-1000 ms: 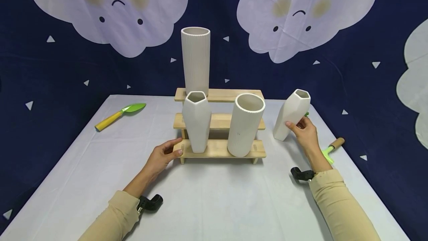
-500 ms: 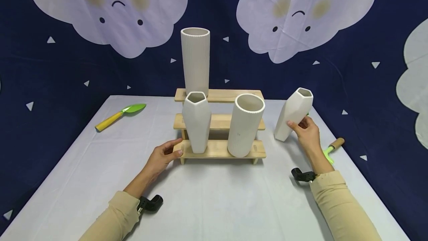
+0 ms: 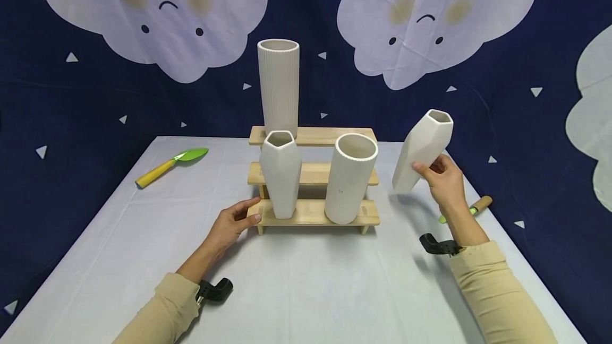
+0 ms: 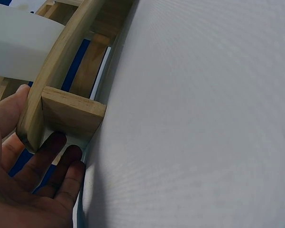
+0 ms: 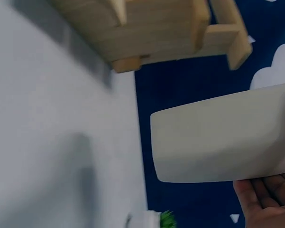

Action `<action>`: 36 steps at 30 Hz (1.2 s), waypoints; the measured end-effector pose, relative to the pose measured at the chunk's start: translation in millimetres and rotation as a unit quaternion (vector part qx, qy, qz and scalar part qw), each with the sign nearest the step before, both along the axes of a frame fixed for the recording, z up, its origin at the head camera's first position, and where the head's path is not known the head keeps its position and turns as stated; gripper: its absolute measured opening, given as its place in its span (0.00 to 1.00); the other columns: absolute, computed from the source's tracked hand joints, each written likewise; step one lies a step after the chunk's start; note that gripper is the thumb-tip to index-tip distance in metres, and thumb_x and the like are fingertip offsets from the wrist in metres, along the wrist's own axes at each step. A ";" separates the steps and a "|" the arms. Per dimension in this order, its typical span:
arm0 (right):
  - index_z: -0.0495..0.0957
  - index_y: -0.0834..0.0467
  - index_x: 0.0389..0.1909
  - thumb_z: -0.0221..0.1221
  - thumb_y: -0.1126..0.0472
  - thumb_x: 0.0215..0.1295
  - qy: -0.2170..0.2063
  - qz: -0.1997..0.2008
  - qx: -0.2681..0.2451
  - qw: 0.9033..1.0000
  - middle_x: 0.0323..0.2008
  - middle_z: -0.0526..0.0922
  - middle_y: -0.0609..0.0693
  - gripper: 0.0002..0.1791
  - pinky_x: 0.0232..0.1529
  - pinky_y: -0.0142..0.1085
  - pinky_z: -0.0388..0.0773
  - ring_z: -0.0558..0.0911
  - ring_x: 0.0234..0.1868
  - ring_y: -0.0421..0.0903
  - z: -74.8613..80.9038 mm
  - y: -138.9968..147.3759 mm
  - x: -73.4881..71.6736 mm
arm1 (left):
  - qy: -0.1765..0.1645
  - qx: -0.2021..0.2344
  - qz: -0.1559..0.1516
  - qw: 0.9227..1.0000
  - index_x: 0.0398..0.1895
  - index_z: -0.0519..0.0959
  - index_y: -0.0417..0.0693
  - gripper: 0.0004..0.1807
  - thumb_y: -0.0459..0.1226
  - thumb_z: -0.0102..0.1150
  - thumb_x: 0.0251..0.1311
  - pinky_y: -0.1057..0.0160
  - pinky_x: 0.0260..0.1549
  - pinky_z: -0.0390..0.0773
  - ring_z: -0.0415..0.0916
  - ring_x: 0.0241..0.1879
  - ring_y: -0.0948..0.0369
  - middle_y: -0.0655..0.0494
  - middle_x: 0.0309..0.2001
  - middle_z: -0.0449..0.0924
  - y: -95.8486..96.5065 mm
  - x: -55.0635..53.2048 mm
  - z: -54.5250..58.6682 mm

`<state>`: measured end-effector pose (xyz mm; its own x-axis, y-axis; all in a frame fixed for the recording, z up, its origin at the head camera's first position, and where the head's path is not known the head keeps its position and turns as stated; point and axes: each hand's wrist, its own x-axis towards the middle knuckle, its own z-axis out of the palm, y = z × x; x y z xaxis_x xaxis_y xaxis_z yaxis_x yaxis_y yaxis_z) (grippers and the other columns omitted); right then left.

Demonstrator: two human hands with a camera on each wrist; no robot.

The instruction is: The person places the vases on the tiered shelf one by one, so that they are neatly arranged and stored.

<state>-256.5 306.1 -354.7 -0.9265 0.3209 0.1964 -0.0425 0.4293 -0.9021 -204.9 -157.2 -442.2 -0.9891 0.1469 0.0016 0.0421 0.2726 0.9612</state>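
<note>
In the head view my right hand (image 3: 445,182) grips a white faceted vase (image 3: 421,147) and holds it tilted above the table at the right. The vase's plain side and base edge show in the right wrist view. My left hand (image 3: 231,228) holds the left end of the lowest board of a three-tier wooden stand (image 3: 311,211). In the left wrist view the thumb lies on that board's edge, with the fingers beneath. On the lowest board stand another faceted vase (image 3: 282,179) and a round ribbed vase (image 3: 351,182). A taller ribbed vase (image 3: 279,89) stands on the top board.
A green trowel with a yellow handle (image 3: 164,169) lies at the table's back left. Partly behind my right wrist is a green tool with a wooden handle (image 3: 482,204). A dark cloth with clouds (image 3: 306,100) hangs behind the table (image 3: 306,291).
My right hand has raised the faceted vase off the table and moved slightly to the right. My left hand and the stand have stayed in place.
</note>
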 end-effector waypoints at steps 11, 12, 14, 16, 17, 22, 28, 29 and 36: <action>0.64 0.56 0.66 0.64 0.41 0.54 -0.008 0.015 -0.001 1.000 0.61 0.72 0.58 0.41 0.62 0.45 0.68 0.74 0.55 0.41 36.1 -11.2 6.5 | 0.005 0.005 0.002 1.000 0.64 0.70 0.46 0.30 0.42 0.63 0.58 0.74 0.43 0.73 0.73 0.51 0.59 0.41 0.58 0.74 0.9 1.9 1.7; 0.64 0.56 0.66 0.64 0.41 0.54 -0.007 0.020 -0.002 1.000 0.61 0.72 0.58 0.42 0.62 0.45 0.68 0.73 0.56 0.42 39.2 -12.2 6.7 | 0.004 0.005 0.001 1.000 0.64 0.70 0.46 0.30 0.42 0.63 0.58 0.74 0.43 0.73 0.73 0.51 0.59 0.41 0.58 0.74 0.8 2.0 1.7; 0.63 0.56 0.66 0.64 0.41 0.54 -0.009 0.029 0.002 1.000 0.62 0.71 0.58 0.42 0.62 0.46 0.68 0.73 0.58 0.44 45.2 -13.8 7.4 | 0.004 0.003 0.001 1.000 0.64 0.69 0.46 0.30 0.42 0.63 0.58 0.74 0.43 0.73 0.73 0.52 0.58 0.41 0.58 0.74 0.7 2.0 1.6; 0.63 0.56 0.67 0.64 0.41 0.54 -0.007 0.036 0.006 0.999 0.63 0.71 0.58 0.43 0.62 0.46 0.69 0.73 0.59 0.45 50.8 -15.5 7.9 | 0.004 0.003 0.001 1.000 0.64 0.70 0.46 0.30 0.42 0.63 0.58 0.75 0.43 0.73 0.73 0.52 0.57 0.41 0.58 0.74 0.7 1.9 1.9; 0.62 0.56 0.67 0.64 0.41 0.54 -0.007 0.039 0.009 0.999 0.63 0.71 0.58 0.43 0.62 0.46 0.69 0.73 0.59 0.45 53.4 -16.3 8.0 | 0.004 0.003 0.002 1.000 0.64 0.70 0.46 0.30 0.42 0.63 0.58 0.75 0.44 0.73 0.73 0.52 0.57 0.41 0.58 0.74 0.8 2.0 2.1; 0.64 0.57 0.66 0.64 0.42 0.54 0.003 0.049 0.015 0.999 0.62 0.72 0.57 0.41 0.61 0.44 0.70 0.74 0.56 0.42 65.5 -21.7 7.8 | 0.002 0.005 0.002 1.000 0.64 0.70 0.47 0.30 0.42 0.63 0.57 0.75 0.43 0.73 0.73 0.53 0.56 0.42 0.58 0.74 1.1 1.9 2.8; 0.66 0.57 0.64 0.65 0.43 0.54 0.016 0.059 0.015 0.998 0.58 0.74 0.53 0.40 0.61 0.44 0.69 0.75 0.54 0.39 80.0 -29.1 7.2 | 0.003 0.000 0.000 1.000 0.64 0.70 0.48 0.30 0.43 0.63 0.57 0.74 0.43 0.73 0.73 0.53 0.55 0.42 0.58 0.74 0.4 1.2 1.1; 0.66 0.57 0.64 0.65 0.44 0.54 0.019 0.061 0.015 0.998 0.57 0.75 0.52 0.39 0.61 0.44 0.69 0.75 0.53 0.38 82.3 -30.4 6.8 | 0.003 0.000 0.000 1.000 0.64 0.70 0.48 0.30 0.43 0.63 0.57 0.74 0.43 0.73 0.73 0.53 0.55 0.42 0.58 0.75 0.1 0.9 0.7; 0.69 0.59 0.61 0.66 0.48 0.55 0.034 0.079 0.006 0.996 0.51 0.78 0.45 0.35 0.58 0.40 0.71 0.76 0.48 0.34 95.9 -39.0 4.0 | 0.005 0.000 -0.003 1.000 0.64 0.70 0.48 0.30 0.43 0.63 0.58 0.74 0.43 0.73 0.72 0.53 0.56 0.42 0.58 0.74 -0.8 0.5 -0.3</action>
<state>-252.5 267.1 -258.8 -0.9498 0.1696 0.2630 -0.1708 0.4233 -0.8898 -204.4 -158.0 -442.5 -0.9882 0.1525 0.0121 0.0538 0.2723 0.9607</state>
